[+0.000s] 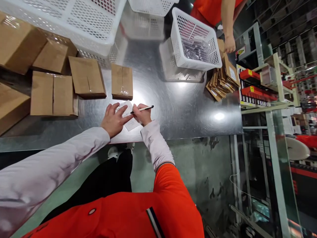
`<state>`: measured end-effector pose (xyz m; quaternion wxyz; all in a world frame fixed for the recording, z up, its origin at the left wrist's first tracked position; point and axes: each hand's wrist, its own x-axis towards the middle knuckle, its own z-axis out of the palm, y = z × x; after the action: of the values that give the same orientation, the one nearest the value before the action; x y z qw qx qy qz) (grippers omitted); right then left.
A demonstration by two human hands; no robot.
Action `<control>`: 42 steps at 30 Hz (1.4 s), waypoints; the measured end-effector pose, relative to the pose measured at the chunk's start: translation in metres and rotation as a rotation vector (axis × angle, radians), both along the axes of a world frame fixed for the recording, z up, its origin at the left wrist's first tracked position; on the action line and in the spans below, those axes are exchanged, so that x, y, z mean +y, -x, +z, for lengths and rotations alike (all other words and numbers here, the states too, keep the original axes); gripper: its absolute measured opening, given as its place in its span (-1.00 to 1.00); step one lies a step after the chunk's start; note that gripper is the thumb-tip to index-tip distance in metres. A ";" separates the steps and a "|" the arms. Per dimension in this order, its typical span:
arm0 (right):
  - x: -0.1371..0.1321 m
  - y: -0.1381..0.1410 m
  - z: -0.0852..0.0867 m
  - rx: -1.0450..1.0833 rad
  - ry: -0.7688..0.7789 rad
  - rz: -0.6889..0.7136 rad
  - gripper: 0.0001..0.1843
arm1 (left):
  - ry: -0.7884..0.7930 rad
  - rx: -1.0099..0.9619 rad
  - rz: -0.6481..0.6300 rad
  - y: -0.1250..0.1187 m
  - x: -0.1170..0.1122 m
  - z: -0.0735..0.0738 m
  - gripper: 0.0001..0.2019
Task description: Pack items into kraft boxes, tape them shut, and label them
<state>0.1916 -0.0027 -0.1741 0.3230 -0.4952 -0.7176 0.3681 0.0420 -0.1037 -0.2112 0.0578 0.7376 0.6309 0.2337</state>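
Observation:
A small white printed slip of paper (132, 123) lies on the metal table close to its front edge. My left hand (114, 120) rests on the slip with fingers spread, covering part of it. In my right hand (143, 114) is a pen (146, 108), gripped between the fingers with its tip low over the paper beside my left fingertips. Just beyond the slip stands a small taped cardboard box (122, 81). To its left is a larger cardboard box (87, 76).
More cardboard boxes (53, 94) crowd the left. White plastic baskets (99, 24) line the back; one basket (195, 62) holds clear packets. A stack of brown packages (223, 79) sits at right, near another person's hand (229, 44). Shelving (278, 76) stands beyond the table's right end.

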 end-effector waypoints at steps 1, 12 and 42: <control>0.000 0.000 -0.001 0.007 -0.007 0.002 -0.42 | -0.006 -0.002 0.003 0.000 0.000 0.000 -0.63; 0.002 -0.001 -0.005 0.068 -0.026 0.007 -0.42 | -0.013 -0.003 -0.009 0.002 0.000 0.000 -0.63; 0.003 -0.001 0.005 0.017 -0.022 -0.082 -0.39 | -0.028 0.029 -0.011 0.002 0.000 -0.001 -0.62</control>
<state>0.1925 0.0000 -0.1686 0.3493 -0.5177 -0.6978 0.3509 0.0405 -0.1033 -0.2123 0.0393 0.7449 0.6244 0.2316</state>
